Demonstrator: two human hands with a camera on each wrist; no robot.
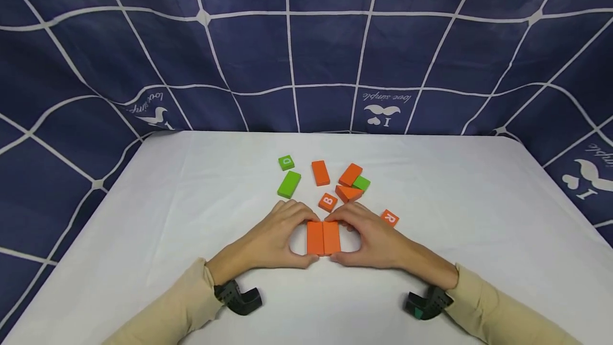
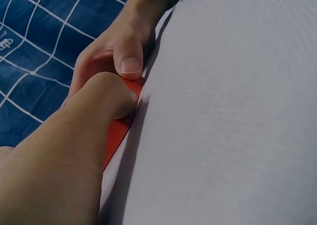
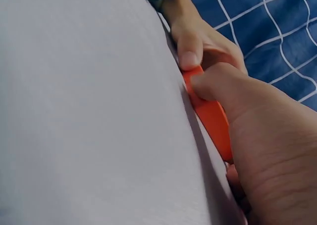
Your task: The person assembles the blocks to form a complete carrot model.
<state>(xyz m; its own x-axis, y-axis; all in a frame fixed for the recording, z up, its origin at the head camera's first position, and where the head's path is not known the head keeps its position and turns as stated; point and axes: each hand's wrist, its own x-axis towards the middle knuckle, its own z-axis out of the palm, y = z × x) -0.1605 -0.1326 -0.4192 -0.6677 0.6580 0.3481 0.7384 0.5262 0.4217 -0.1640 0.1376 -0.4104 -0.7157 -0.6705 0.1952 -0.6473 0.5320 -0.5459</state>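
Observation:
Two orange rectangular blocks lie side by side, their long edges touching, on the white table: the left block (image 1: 315, 238) and the right block (image 1: 331, 238). My left hand (image 1: 281, 237) pinches the left block between thumb and fingers at its near and far ends. On the other side, my right hand (image 1: 372, 237) holds the right block the same way. Both thumbs press the near ends, and in the right wrist view an orange side face (image 3: 214, 126) shows beside them. Just beyond the fingers sits a small orange block marked B (image 1: 328, 202).
Past the hands lie a green block marked D (image 1: 286, 162), a green rectangular block (image 1: 289, 184), orange rectangular blocks (image 1: 320, 173) (image 1: 350, 174), an orange triangular block (image 1: 348, 193) and a partly covered green block (image 1: 362, 183). An orange R block (image 1: 390, 218) lies by the right hand.

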